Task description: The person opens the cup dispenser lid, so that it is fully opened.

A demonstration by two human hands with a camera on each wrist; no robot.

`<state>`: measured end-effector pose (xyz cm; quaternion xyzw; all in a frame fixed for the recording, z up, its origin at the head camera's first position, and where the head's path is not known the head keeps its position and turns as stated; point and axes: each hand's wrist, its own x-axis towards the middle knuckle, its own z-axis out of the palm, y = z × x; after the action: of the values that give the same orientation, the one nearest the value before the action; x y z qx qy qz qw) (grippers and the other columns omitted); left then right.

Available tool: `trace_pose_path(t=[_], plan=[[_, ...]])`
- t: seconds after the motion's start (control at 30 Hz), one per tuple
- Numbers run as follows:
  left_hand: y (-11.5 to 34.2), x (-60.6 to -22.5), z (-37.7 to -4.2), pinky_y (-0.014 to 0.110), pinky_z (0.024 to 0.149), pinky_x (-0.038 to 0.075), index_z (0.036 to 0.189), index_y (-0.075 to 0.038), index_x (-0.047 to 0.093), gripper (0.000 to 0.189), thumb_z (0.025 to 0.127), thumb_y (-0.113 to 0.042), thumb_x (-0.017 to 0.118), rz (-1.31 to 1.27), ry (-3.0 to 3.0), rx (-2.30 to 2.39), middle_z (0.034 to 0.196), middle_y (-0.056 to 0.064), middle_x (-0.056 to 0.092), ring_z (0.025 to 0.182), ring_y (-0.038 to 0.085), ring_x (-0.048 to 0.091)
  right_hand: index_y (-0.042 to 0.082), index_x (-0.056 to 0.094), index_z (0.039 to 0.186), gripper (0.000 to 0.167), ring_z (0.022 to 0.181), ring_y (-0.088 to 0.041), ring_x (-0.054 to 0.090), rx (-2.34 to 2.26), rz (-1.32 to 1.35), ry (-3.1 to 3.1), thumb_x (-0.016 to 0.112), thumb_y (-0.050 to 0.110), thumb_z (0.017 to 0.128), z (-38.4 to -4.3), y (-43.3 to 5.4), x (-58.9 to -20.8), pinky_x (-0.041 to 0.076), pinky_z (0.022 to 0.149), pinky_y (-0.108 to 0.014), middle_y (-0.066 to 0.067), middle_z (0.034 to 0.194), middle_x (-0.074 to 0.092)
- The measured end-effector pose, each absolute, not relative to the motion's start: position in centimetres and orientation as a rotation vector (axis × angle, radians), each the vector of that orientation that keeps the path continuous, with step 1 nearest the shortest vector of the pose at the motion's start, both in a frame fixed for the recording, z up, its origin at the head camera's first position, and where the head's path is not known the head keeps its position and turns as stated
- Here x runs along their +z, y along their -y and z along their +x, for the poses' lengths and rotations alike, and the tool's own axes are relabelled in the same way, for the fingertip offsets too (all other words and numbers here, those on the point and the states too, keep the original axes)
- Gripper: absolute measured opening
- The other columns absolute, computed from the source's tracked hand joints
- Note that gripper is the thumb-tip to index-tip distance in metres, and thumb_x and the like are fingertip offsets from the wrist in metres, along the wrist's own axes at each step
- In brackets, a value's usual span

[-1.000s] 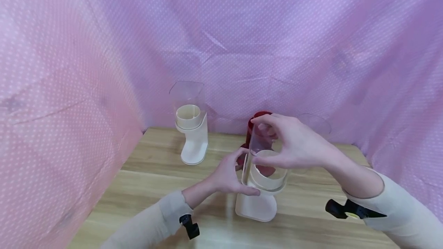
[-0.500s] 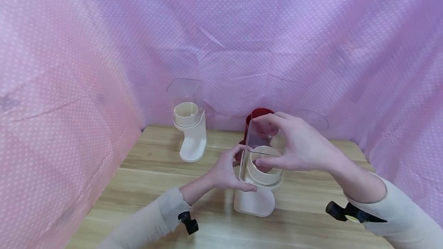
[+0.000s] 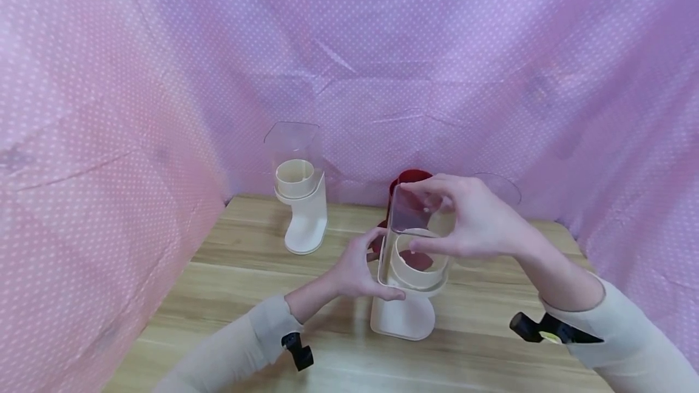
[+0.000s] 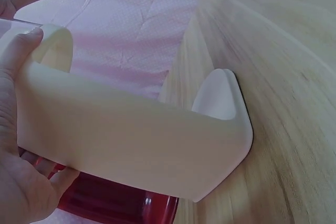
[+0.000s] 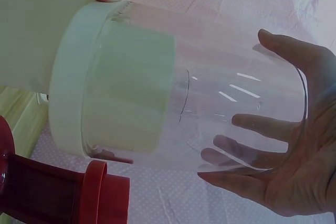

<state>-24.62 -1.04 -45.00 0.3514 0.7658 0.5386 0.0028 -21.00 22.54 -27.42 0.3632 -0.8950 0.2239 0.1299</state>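
A cream stand (image 3: 404, 320) with a round collar and a foot stands on the table, nearest the person. My left hand (image 3: 360, 265) grips its upright from the left, thumb and fingers on opposite sides in the left wrist view. A clear plastic container (image 5: 210, 82) sits over the cream ring (image 5: 131, 87) at the stand's top. My right hand (image 3: 472, 217) holds this container near its open end, thumb on one side and fingers on the other. Just behind is a red stand (image 3: 412, 177), partly hidden by the container and hands.
A second cream stand (image 3: 307, 223) stands at the back left, with its own clear container (image 3: 295, 138) on top. Behind my right hand a thin, curved transparent edge (image 3: 516, 190) shows. Pink dotted cloth (image 3: 349, 47) surrounds the wooden table (image 3: 229, 296) at the back and sides.
The right hand's thumb has lifted slightly and shifted right along the clear container. The left hand keeps its grip, and the head view has tilted a little.
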Motion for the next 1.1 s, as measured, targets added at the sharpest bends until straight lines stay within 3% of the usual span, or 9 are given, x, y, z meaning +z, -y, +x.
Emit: trace_pose_path(t=[0.07,0.17,0.3,0.47,0.57,0.8,1.1], plan=[[0.9,-44.9,-24.5,0.034,0.101,0.059,0.140,-0.019,0.056,0.094,0.060,-0.027,0.103,1.107,-2.414,1.678,0.118,-0.001,0.067,0.111,0.011,0.063,0.021,0.064,0.146,0.083,0.108,-0.007,0.068,0.683,1.024,2.595,0.099,0.038,0.073,-20.8,-23.0,-27.7,0.059,0.094,-0.038,0.012,0.127,0.073],[0.7,-44.8,-24.5,0.029,0.101,0.059,0.140,-0.019,0.055,0.095,0.059,-0.028,0.104,1.129,-2.424,1.667,0.118,-0.001,0.066,0.111,0.011,0.062,0.023,0.060,0.149,0.090,0.117,-0.009,0.068,0.774,0.962,2.554,0.101,0.035,0.070,-20.5,-24.1,-28.7,0.054,0.103,-0.027,0.008,0.136,0.071],[0.5,-44.5,-24.5,0.026,0.099,0.059,0.147,-0.016,0.050,0.106,0.057,-0.024,0.105,1.239,-2.430,1.664,0.128,0.001,0.068,0.115,0.012,0.064,0.025,0.053,0.155,0.097,0.126,-0.005,0.066,0.990,0.946,2.491,0.100,0.018,0.071,-20.2,-25.5,-30.9,0.048,0.106,-0.012,0.000,0.144,0.068],[0.5,-42.8,-24.5,0.035,0.116,0.052,0.161,-0.011,0.033,0.129,0.055,-0.013,0.106,1.428,-2.366,1.735,0.156,0.011,0.057,0.142,0.021,0.058,0.019,0.047,0.159,0.096,0.128,-0.002,0.066,1.335,1.027,2.429,0.092,-0.003,0.076,-20.2,-26.0,-32.6,0.063,0.092,-0.026,-0.011,0.147,0.064],[0.5,-41.6,-24.6,0.041,0.122,0.045,0.166,-0.014,0.024,0.137,0.055,-0.008,0.105,1.501,-2.301,1.778,0.164,0.014,0.048,0.152,0.026,0.049,0.015,0.046,0.159,0.096,0.130,-0.006,0.066,1.380,1.050,2.403,0.090,-0.007,0.076,-20.2,-25.9,-32.8,0.065,0.089,-0.031,-0.013,0.148,0.063],[0.3,-41.4,-24.9,0.041,0.118,0.051,0.169,-0.020,0.007,0.155,0.051,-0.015,0.108,1.594,-2.345,1.675,0.154,0.015,0.054,0.140,0.023,0.058,0.014,0.048,0.158,0.093,0.126,-0.007,0.069,1.361,1.065,2.382,0.091,-0.004,0.077,-20.2,-25.7,-33.2,0.064,0.092,-0.029,-0.014,0.144,0.065],[0.0,-41.6,-25.3,0.033,0.112,0.055,0.169,-0.018,0.001,0.161,0.049,-0.023,0.108,1.656,-2.397,1.597,0.142,0.013,0.060,0.133,0.020,0.061,0.010,0.051,0.156,0.093,0.122,-0.003,0.069,1.341,1.099,2.319,0.093,-0.005,0.074,-20.1,-25.4,-33.2,0.063,0.093,-0.025,-0.019,0.138,0.067]])
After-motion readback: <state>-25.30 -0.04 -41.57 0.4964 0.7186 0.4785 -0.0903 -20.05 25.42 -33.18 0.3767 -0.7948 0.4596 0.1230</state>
